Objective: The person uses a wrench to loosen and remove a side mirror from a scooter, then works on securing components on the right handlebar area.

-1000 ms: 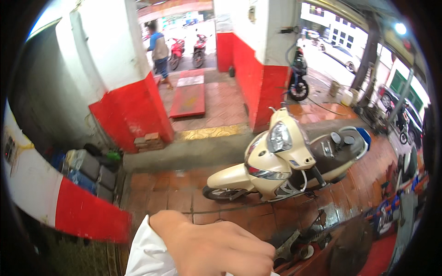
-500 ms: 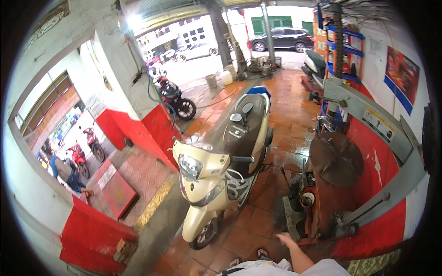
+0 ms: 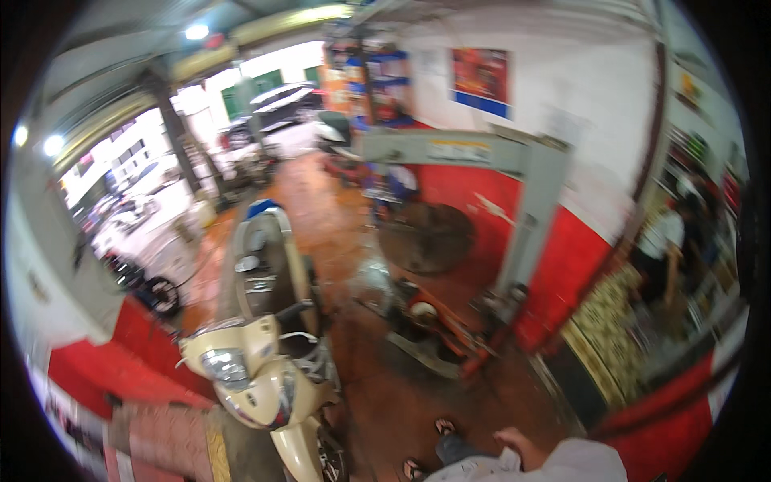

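Observation:
My right hand [image 3: 518, 446] hangs low beside my white shirt, over the tiled floor and apart from the things around it. Motion blur hides how its fingers are set, and I make out no object in it. My left hand is out of the picture. Ahead to the left stands a cream scooter [image 3: 261, 394], its front toward me. On its dark seat [image 3: 277, 301] lie a round mirror [image 3: 247, 263] and some small metal pieces [image 3: 260, 284]. Right of the scooter is a reddish floor machine [image 3: 446, 325] with a small cup-like container [image 3: 423, 312] on it.
A large dark round plate [image 3: 426, 237] sits under a grey machine arm [image 3: 450, 150] along the red and white wall. A doorway at far right shows a person [image 3: 665, 245] in a white top. Parked motorbikes [image 3: 161, 293] stand to the left; a dark car [image 3: 281, 108] is outside.
My view has swung to the right, so the scooter sits further left and the doorway with the person has come into sight. My right hand stays low near my body.

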Demonstrator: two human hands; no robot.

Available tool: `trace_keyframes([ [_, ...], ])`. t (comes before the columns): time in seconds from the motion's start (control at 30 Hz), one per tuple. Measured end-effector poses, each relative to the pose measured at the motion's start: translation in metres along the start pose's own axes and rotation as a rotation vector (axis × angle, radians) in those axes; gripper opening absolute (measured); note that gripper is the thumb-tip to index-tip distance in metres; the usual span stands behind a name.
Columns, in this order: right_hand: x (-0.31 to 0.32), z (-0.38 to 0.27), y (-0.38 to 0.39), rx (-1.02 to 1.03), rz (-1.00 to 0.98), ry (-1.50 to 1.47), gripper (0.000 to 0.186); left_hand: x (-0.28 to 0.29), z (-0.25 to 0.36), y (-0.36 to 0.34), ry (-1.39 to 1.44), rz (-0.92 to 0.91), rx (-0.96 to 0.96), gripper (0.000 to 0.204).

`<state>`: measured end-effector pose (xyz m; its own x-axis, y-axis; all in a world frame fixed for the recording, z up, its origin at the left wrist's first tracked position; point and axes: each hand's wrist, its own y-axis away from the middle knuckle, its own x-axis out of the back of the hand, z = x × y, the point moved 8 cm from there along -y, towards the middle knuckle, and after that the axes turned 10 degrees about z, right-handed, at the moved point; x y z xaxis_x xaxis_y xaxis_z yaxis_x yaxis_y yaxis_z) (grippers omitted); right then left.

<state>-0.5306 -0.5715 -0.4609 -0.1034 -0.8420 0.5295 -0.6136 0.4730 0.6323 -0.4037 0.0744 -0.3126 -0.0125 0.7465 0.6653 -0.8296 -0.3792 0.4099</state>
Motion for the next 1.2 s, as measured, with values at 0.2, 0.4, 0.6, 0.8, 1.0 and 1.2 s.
trace_keyframes([
  [0.2,-0.004,0.02,0.063,-0.085,0.087,-0.212,0.036,0.021,0.115,0.001,0.092,-0.026,-0.372,0.022],
  [0.4,0.014,0.055,0.116,-0.305,0.24,-0.492,0.028,0.035,0.315,0.114,0.273,-0.228,-0.816,0.02],
  [0.6,0.014,0.229,0.134,-0.492,0.276,-0.913,0.023,-0.003,0.448,0.294,0.396,-0.712,-1.159,0.017],
  [0.8,0.028,0.285,0.19,-0.411,0.301,-1.154,0.033,-0.075,0.477,0.447,0.387,-1.183,-1.296,0.015],
  [1.0,0.08,0.333,0.17,-0.524,0.396,-0.886,0.028,-0.131,0.475,0.544,0.432,-1.533,-1.314,0.013],
  [1.2,0.137,0.28,0.159,-0.428,0.398,-0.913,0.027,-0.139,0.473,0.59,0.479,-1.675,-1.314,0.01],
])
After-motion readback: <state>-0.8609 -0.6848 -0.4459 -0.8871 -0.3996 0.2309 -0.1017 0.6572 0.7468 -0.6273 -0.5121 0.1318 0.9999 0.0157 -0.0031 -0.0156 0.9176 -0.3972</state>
